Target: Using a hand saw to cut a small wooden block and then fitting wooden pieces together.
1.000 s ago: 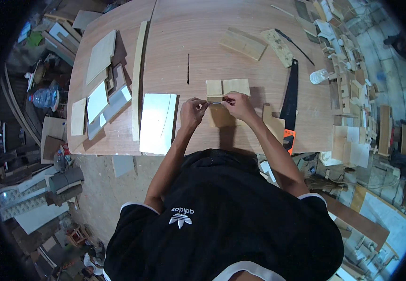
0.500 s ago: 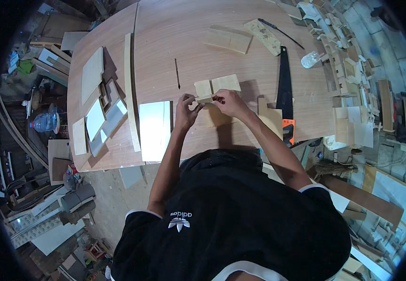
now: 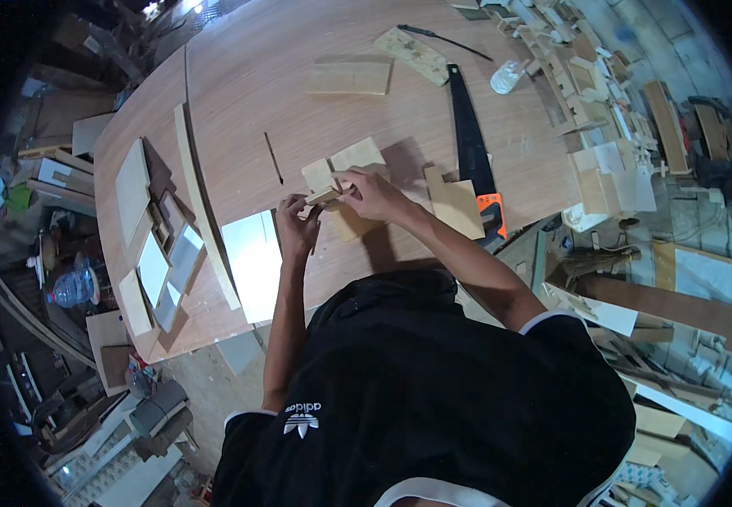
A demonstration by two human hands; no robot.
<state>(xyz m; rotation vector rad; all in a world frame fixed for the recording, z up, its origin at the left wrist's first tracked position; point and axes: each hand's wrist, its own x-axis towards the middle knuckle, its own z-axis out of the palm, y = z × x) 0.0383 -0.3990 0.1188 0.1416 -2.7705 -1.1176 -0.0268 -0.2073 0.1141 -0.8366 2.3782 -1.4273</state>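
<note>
My left hand point(image 3: 297, 226) pinches the left end of a small wooden block point(image 3: 324, 196) above the table. Closed on the same block's right end is my right hand point(image 3: 371, 194), its fingertips partly hidden. Just beyond lies a pale wooden piece point(image 3: 357, 155) with a dark gap or groove across it. Under my right hand part of another flat wooden piece point(image 3: 354, 223) shows. To the right, a hand saw point(image 3: 470, 127) with an orange and black handle lies beside a notched wooden board point(image 3: 456, 204).
A glossy white panel point(image 3: 252, 262) lies left of my hands, next to a long wooden strip point(image 3: 200, 203). A thin dark rod point(image 3: 273, 158), a loose board point(image 3: 349, 78) and a clear plastic container point(image 3: 507, 78) rest farther off. Wood offcuts point(image 3: 598, 93) crowd the right edge.
My view has turned, so the table and its things appear rotated and shifted left. Both hands still grip the small block, which now shows at a tilt.
</note>
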